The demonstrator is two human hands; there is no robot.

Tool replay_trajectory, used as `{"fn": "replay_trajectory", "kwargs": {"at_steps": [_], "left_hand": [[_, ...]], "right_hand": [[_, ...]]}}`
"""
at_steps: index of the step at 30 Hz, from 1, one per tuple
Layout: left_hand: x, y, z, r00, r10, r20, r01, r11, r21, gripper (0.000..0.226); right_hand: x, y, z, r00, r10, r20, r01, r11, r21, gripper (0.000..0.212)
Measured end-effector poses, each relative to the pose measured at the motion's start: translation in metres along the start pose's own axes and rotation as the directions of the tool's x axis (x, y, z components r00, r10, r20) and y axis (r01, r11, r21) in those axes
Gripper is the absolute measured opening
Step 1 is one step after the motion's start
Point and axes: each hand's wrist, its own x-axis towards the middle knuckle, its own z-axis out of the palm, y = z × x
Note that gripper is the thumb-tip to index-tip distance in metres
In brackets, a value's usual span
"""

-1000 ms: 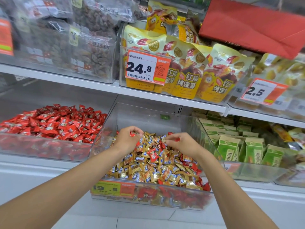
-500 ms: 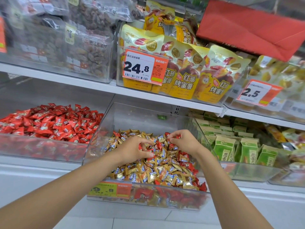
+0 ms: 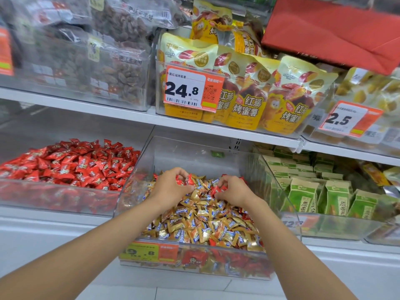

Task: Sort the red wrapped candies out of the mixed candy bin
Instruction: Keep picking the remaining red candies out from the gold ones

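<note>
Left hand is clutching red wrapped candies, right hand is pinching one more, far in the clear plastic mixed bin. Likely batching for the clear all-red candy bin at left.

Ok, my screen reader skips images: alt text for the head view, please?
A person's left hand and right hand each pinch red wrapped candies in a clear mixed candy bin. A bin of red candies stands to its left.
</note>
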Motion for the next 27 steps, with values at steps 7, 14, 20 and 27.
{"fn": "replay_trajectory", "kwargs": {"at_steps": [7,14,20,27], "left_hand": [[0.001,0.0,-0.002,1.0,-0.022,-0.017,0.02,0.998,-0.065,0.042],[0.002,-0.001,-0.001,0.997,-0.059,-0.046,0.056,0.997,-0.059,0.04],[0.001,-0.005,0.001,0.998,-0.063,-0.019,0.062,0.996,-0.065,0.038],[-0.006,-0.003,0.005,0.998,-0.065,0.027,0.066,0.997,-0.048,0.037]], "right_hand": [[-0.006,0.007,-0.019,1.0,0.003,-0.026,0.006,0.949,0.316,0.017],[0.005,0.002,-0.024,0.985,0.017,-0.172,0.039,0.948,0.315,0.021],[0.012,-0.003,0.004,0.998,-0.038,0.044,0.043,0.991,-0.128,0.026],[0.005,-0.005,0.006,0.997,-0.068,0.032,0.067,0.998,0.021,0.011]]}}
